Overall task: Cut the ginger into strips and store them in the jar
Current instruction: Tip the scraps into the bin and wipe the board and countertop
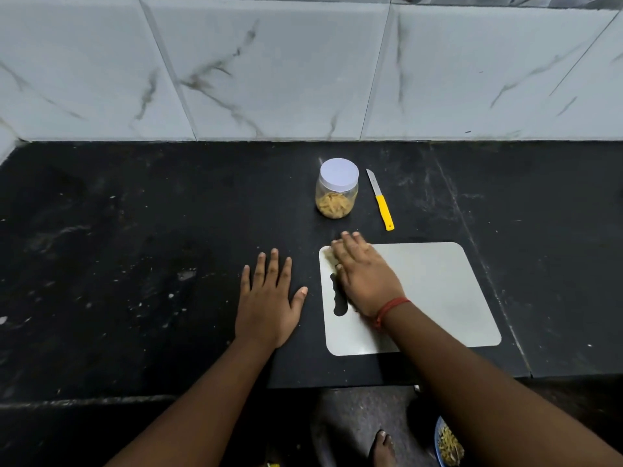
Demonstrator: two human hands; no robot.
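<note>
A clear jar with a white lid on top stands upright on the black counter, with yellow ginger strips in its bottom. To its right lies a knife with a yellow handle, blade pointing away. A grey cutting board lies in front of them. My right hand rests flat, palm down, on the board's left end, over its handle slot. My left hand lies flat with spread fingers on the counter, left of the board. Neither hand holds anything.
The black counter runs to a marble-tiled wall at the back. Its front edge steps down near my body. Below, on the floor, are a bare foot and a blue bowl with yellowish scraps.
</note>
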